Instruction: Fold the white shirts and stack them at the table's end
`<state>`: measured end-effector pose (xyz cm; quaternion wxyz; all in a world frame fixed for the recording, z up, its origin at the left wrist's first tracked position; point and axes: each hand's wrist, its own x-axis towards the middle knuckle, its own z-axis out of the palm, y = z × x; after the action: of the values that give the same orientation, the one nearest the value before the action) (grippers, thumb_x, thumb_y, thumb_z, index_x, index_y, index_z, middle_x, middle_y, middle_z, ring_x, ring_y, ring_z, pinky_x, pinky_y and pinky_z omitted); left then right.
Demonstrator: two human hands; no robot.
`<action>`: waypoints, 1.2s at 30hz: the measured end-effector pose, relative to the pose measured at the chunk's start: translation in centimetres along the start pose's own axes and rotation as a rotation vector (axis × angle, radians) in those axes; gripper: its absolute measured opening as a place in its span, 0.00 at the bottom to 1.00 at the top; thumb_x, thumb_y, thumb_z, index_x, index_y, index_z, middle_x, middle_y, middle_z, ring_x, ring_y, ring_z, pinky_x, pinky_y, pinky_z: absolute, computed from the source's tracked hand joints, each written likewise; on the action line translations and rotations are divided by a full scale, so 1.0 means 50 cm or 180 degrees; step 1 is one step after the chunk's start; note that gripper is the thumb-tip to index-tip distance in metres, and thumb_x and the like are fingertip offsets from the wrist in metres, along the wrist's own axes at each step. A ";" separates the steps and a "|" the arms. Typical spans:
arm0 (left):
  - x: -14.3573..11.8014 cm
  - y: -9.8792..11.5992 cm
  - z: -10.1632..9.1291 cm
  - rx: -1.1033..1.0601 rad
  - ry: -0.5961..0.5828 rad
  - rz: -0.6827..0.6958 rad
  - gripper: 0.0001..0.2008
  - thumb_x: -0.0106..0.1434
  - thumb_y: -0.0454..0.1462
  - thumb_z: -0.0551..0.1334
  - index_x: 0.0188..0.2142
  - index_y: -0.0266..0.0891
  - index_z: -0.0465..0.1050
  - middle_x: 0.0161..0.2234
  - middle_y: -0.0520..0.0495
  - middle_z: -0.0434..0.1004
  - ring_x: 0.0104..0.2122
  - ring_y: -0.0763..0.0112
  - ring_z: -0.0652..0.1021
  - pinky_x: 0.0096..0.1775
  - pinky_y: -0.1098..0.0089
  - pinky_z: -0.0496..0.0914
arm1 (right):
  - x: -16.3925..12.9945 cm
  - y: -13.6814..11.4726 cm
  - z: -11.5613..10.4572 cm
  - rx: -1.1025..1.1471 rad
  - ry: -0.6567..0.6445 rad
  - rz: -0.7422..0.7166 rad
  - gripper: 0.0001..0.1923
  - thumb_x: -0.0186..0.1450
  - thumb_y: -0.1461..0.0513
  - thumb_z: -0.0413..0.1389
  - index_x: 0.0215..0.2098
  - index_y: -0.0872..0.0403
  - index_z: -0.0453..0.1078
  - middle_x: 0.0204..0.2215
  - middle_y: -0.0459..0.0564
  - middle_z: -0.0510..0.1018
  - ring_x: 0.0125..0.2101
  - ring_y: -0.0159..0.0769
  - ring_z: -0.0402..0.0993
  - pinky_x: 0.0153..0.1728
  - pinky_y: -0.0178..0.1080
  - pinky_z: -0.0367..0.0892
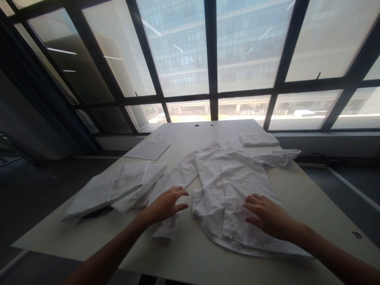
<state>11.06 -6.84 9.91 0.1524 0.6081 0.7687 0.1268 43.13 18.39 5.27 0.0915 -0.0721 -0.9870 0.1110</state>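
The white shirt (228,186) lies spread and wrinkled in the middle of the counter (314,198). The right hand (267,215) rests flat on its lower part, fingers open, gripping nothing. The left hand (166,204) hovers open over the near sleeve (175,178), also without any grip. The hem lies close to the counter edge, so a strong push could probably slide the shirt off or make new creases. Folded white cloth (113,190) lies just beside.

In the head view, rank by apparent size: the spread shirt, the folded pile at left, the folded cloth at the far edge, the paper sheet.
1. spread shirt
2. folded pile
3. paper sheet and folded cloth: look alike, both far from the camera, so unranked.
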 end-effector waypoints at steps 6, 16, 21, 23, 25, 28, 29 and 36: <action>0.055 0.049 0.084 -0.0088 -0.0332 0.0345 0.06 0.64 0.40 0.67 0.38 0.42 0.76 0.41 0.47 0.76 0.43 0.62 0.76 0.45 0.68 0.67 | 0.011 -0.005 0.091 -0.0162 0.0433 0.0071 0.28 0.70 0.58 0.54 0.68 0.49 0.61 0.66 0.59 0.65 0.65 0.54 0.60 0.61 0.58 0.63; -0.033 0.102 0.034 -0.1764 -0.1948 -0.0248 0.18 0.54 0.50 0.74 0.31 0.39 0.76 0.26 0.53 0.74 0.26 0.70 0.73 0.29 0.73 0.65 | -0.017 0.067 0.126 -0.0261 0.0045 0.0327 0.32 0.72 0.50 0.51 0.70 0.54 0.58 0.70 0.63 0.58 0.69 0.55 0.52 0.65 0.58 0.57; 0.030 0.083 0.011 -0.1959 -0.2517 0.0171 0.20 0.64 0.53 0.64 0.39 0.38 0.80 0.30 0.46 0.81 0.27 0.67 0.78 0.32 0.69 0.72 | 0.042 0.076 0.046 0.0040 0.0093 0.0534 0.23 0.73 0.53 0.47 0.59 0.53 0.73 0.58 0.60 0.75 0.59 0.51 0.71 0.59 0.52 0.66; 0.095 0.058 0.018 -0.1393 -0.1188 0.0109 0.19 0.69 0.50 0.59 0.39 0.38 0.80 0.34 0.44 0.83 0.32 0.65 0.80 0.38 0.68 0.74 | 0.089 0.104 0.028 -0.0023 0.0262 0.0739 0.23 0.73 0.55 0.46 0.59 0.56 0.72 0.58 0.61 0.75 0.59 0.50 0.70 0.60 0.50 0.65; 0.168 0.029 0.047 -0.0592 0.0144 -0.0033 0.18 0.71 0.46 0.55 0.46 0.38 0.79 0.45 0.41 0.83 0.43 0.60 0.80 0.48 0.62 0.73 | 0.136 0.147 0.028 -0.0309 0.0424 0.1027 0.24 0.72 0.58 0.46 0.62 0.58 0.69 0.61 0.63 0.71 0.62 0.51 0.66 0.63 0.51 0.61; 0.258 -0.018 0.115 0.0329 0.0796 -0.0076 0.22 0.71 0.44 0.54 0.60 0.37 0.71 0.61 0.36 0.72 0.61 0.53 0.70 0.62 0.54 0.64 | 0.181 0.222 0.058 -0.0630 0.0488 0.1417 0.28 0.71 0.59 0.47 0.66 0.63 0.63 0.66 0.67 0.64 0.66 0.54 0.60 0.64 0.53 0.57; 0.279 -0.035 0.137 0.0496 0.0838 -0.0076 0.24 0.72 0.44 0.54 0.62 0.38 0.69 0.64 0.35 0.68 0.64 0.52 0.67 0.63 0.53 0.62 | 0.186 0.245 0.072 -0.0660 0.0497 0.1461 0.29 0.72 0.58 0.47 0.67 0.62 0.62 0.67 0.66 0.63 0.67 0.54 0.57 0.64 0.54 0.56; 0.320 -0.146 0.164 0.0715 0.1210 -0.0485 0.29 0.76 0.47 0.43 0.71 0.36 0.53 0.71 0.33 0.54 0.70 0.51 0.56 0.65 0.49 0.56 | 0.162 0.331 0.122 -0.0589 0.0500 0.1225 0.31 0.75 0.52 0.38 0.70 0.58 0.58 0.70 0.61 0.59 0.69 0.50 0.52 0.66 0.55 0.52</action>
<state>4.28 7.17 -1.70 -0.0546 0.5266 0.8366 0.1409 36.09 34.44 -3.08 0.1382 -0.2756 -0.9508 0.0294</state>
